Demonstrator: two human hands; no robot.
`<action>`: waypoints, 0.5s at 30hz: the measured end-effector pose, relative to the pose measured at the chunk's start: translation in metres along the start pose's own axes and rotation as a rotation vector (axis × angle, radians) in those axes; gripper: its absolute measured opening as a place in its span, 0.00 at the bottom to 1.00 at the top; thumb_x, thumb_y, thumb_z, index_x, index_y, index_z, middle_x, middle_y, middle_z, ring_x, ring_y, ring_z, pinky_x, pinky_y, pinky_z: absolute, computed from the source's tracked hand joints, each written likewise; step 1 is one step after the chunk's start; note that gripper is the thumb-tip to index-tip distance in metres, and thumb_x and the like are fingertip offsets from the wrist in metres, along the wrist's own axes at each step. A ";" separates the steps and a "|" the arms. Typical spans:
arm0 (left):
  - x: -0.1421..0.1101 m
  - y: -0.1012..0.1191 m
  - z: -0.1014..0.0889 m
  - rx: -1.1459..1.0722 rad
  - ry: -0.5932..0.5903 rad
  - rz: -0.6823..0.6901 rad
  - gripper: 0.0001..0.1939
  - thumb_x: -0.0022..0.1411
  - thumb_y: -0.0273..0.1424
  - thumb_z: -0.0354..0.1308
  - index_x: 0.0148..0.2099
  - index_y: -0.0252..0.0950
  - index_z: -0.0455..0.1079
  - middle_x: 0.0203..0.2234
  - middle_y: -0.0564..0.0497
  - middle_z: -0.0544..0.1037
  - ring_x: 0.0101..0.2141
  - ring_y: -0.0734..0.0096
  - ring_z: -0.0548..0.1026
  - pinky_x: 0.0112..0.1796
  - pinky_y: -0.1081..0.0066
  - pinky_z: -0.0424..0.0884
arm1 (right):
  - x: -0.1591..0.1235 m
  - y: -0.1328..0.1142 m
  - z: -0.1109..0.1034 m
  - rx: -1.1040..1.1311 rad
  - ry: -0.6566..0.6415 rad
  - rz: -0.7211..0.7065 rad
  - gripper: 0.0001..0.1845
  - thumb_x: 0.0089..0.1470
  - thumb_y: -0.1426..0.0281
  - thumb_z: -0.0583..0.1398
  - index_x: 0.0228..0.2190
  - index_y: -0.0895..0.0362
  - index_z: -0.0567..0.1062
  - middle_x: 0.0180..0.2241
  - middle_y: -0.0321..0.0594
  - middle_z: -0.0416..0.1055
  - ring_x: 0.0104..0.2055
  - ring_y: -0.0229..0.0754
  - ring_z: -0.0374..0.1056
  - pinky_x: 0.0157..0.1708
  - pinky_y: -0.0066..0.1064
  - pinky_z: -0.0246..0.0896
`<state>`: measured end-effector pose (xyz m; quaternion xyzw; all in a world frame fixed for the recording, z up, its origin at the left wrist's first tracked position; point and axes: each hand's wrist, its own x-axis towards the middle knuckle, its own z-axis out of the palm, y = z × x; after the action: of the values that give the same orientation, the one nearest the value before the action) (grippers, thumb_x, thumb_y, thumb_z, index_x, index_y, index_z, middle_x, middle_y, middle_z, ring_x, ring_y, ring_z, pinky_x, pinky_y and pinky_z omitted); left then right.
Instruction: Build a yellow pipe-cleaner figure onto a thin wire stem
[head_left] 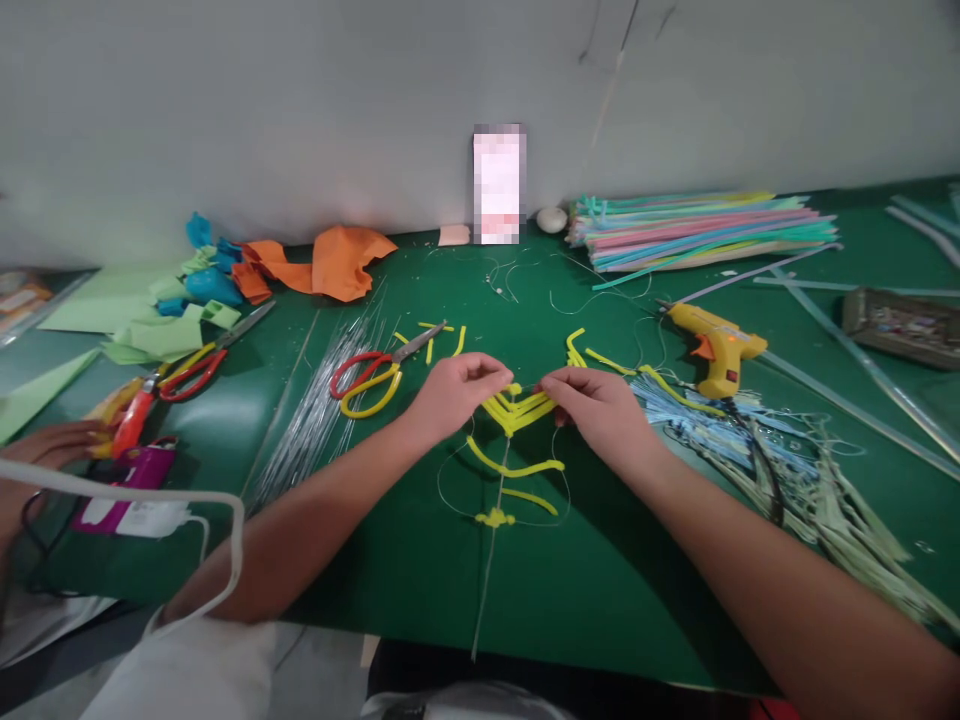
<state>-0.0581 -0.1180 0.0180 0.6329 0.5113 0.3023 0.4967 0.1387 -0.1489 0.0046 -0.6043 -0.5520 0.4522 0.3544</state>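
My left hand (pixel 471 388) pinches the left end of a V-shaped piece of yellow pipe cleaners (pixel 514 415), several strips lying side by side. At its right end, my right hand (pixel 589 398) closes thumb and finger on the same piece. Just below lie a curved yellow pipe cleaner (pixel 517 467) and a shorter yellow strip (pixel 531 498). A thin wire stem (pixel 486 590) runs down the table, with a small yellow cluster (pixel 495 518) on it and a fine wire loop around. More bent yellow strips (pixel 576 348) lie beyond my right hand.
Red-and-yellow scissors (pixel 379 378) and silver wires (pixel 322 420) lie left; a yellow glue gun (pixel 712 345) sits right. Behind are bundled pipe cleaners (pixel 705 232), a blurred phone-like screen (pixel 499 185) and orange paper (pixel 345 262). At far left, another person's hand (pixel 56 450) is beside a purple-and-white device (pixel 135 500).
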 end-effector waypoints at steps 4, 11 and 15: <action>0.024 0.007 -0.013 0.013 0.110 0.091 0.12 0.61 0.38 0.57 0.40 0.36 0.74 0.35 0.47 0.80 0.35 0.70 0.77 0.35 0.70 0.71 | 0.000 0.002 -0.001 -0.443 -0.014 -0.168 0.14 0.56 0.63 0.56 0.33 0.55 0.80 0.25 0.38 0.74 0.26 0.40 0.65 0.26 0.31 0.54; 0.129 0.027 0.002 0.183 0.140 0.276 0.03 0.59 0.27 0.56 0.35 0.35 0.71 0.30 0.48 0.79 0.28 0.73 0.74 0.33 0.70 0.69 | 0.005 0.012 0.003 -0.712 -0.003 -0.372 0.13 0.58 0.64 0.56 0.36 0.56 0.79 0.35 0.42 0.75 0.34 0.43 0.70 0.29 0.32 0.56; 0.212 0.029 0.027 0.405 0.218 0.380 0.05 0.55 0.22 0.56 0.32 0.35 0.71 0.33 0.46 0.78 0.36 0.66 0.74 0.41 0.64 0.68 | 0.008 0.015 0.005 -0.728 -0.029 -0.371 0.14 0.59 0.64 0.56 0.37 0.56 0.79 0.35 0.42 0.74 0.33 0.42 0.70 0.28 0.31 0.55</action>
<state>0.0388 0.0749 0.0093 0.7672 0.4838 0.3482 0.2369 0.1391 -0.1433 -0.0125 -0.5739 -0.7807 0.1639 0.1850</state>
